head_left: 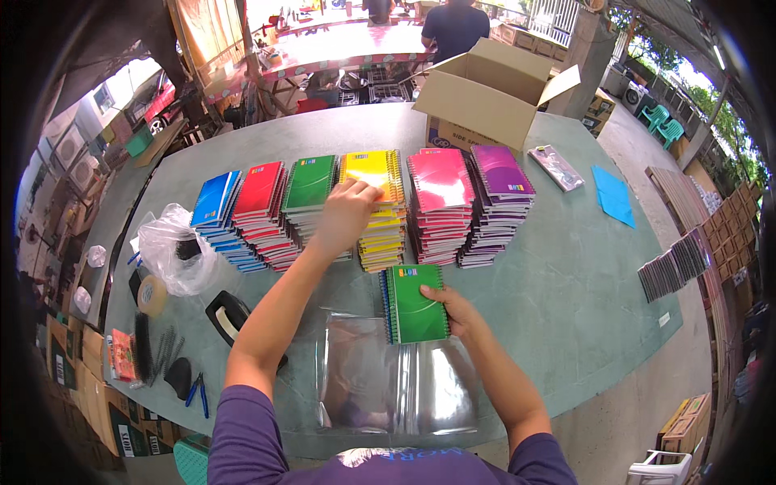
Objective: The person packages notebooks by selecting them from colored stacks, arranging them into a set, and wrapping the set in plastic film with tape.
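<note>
Across the table stand stacks of spiral notebooks: a blue stack [217, 202], a red stack [259, 190], a green stack [310, 182], a yellow stack [383, 230], a pink stack [440, 182] and a purple stack [503, 171]. My left hand [349, 212] reaches over to the yellow stack, its fingers bent and closed on the top yellow notebook. In my right hand [454, 309] is a green notebook [416, 311], thumb on its cover; a blue spiral shows beneath its left edge. Below it lie clear plastic sleeves [356, 388], shiny and flat.
An open cardboard box [481, 97] stands at the far side. Left are a plastic bag [178, 255], a tape roll [151, 295], a black tape dispenser [229, 315] and blue pliers [196, 394]. Right lie a clear pack [556, 167] and a blue sheet [613, 196]. A person [455, 31] sits beyond.
</note>
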`<state>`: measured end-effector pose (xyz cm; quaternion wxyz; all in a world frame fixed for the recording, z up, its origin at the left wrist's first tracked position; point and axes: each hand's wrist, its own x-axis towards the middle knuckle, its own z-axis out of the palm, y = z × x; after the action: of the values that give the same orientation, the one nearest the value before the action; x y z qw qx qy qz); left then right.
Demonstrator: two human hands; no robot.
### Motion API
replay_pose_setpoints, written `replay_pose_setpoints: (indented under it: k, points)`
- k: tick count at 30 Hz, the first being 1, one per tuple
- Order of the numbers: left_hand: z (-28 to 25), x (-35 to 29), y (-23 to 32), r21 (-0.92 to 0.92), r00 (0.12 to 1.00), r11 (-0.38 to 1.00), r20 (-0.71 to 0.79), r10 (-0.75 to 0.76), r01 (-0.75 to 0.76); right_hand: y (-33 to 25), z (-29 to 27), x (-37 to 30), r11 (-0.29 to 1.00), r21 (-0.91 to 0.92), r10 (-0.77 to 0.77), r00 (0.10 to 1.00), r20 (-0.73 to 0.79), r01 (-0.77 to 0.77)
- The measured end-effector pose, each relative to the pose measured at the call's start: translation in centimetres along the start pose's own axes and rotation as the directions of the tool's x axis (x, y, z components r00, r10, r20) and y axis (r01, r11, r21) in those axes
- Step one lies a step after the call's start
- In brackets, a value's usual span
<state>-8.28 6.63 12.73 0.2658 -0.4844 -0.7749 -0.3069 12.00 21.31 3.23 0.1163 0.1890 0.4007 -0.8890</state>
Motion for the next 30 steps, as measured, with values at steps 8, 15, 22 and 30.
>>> replay_pose_setpoints:
  k: [8,15,22,30]
  points:
    - [-4.4,0.7,5.3,-0.869,0.954,0.399,0.232,-0.191,0.291,-0.6,-1.5,-2.2,0.934,0.355,0.007,0.995,0.095,-0.04]
    - [2.8,-0.3,9.3,-0.481,0.91,0.836,0.161,0.382,-0.266,0.3,-2.8,-5.4,0.993,0.116,-0.046,0.99,0.132,0.03]
    - [2.2,4.3,8.8,0.006,0.985,0.985,0.013,0.17,-0.17,-0.5,-4.1,-6.6,0.989,0.066,-0.13,0.991,-0.023,0.131]
    - [4.8,0.4,12.1,-0.588,0.582,0.75,0.509,0.634,-0.303,0.1,-4.7,-8.5,0.821,0.558,-0.046,0.961,0.274,-0.12]
